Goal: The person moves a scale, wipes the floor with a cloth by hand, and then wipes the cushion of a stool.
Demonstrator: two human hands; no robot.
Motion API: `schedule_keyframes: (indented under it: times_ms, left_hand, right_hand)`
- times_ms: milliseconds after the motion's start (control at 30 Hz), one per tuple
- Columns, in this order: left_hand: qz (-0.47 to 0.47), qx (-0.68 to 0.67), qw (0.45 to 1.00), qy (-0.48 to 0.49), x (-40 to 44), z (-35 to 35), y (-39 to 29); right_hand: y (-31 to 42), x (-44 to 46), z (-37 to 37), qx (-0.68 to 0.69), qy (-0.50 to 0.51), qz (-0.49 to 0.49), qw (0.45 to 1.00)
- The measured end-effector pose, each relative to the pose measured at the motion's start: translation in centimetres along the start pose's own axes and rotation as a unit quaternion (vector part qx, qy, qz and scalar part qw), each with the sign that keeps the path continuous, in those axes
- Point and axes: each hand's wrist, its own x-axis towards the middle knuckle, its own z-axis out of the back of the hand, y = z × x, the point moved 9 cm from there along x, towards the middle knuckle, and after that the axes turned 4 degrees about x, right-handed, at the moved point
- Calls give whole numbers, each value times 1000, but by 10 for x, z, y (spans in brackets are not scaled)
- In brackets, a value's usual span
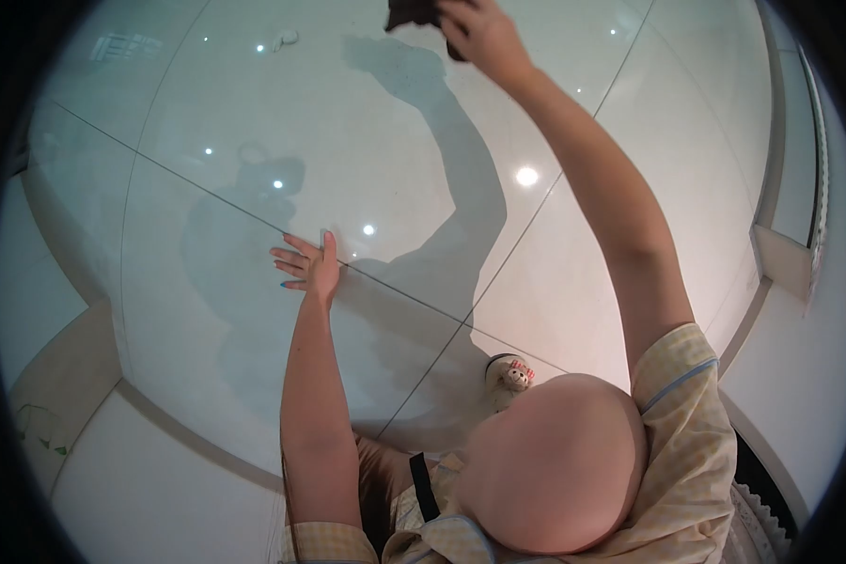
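My left hand (312,266) is held out over the glossy tiled floor (395,169), its fingers spread and nothing in it. At the top edge of the view, my right hand (475,30) grips a dark brown object (414,13), partly cut off by the frame, so I cannot make out what it is. The right arm is stretched far forward. Shadows of both arms fall on the floor.
A small pale item (285,39) lies on the floor near the top. A slipper with a doll-like ornament (515,375) shows beside my bent knee (559,465). Pale walls with skirting curve along the left and right, and a lace-edged thing (761,522) is at the lower right.
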Motion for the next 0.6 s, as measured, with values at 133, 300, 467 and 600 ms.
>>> schedule_keyframes:
  times_ms: [133, 300, 467, 600]
  left_hand:
    - [3, 21, 1000, 4, 0, 0, -1]
    - [-8, 3, 1000, 4, 1, 2, -3]
    - [-8, 1, 1000, 11, 0, 1, -3]
    - [-9, 7, 1000, 13, 1, 1, -4]
  right_hand:
    - [2, 45, 35, 1, -53, -8, 999]
    - [-2, 47, 45, -15, -80, -36, 996]
    - [1, 35, 56, -62, -80, 36, 994]
    - [9, 21, 79, -97, -165, 30, 981]
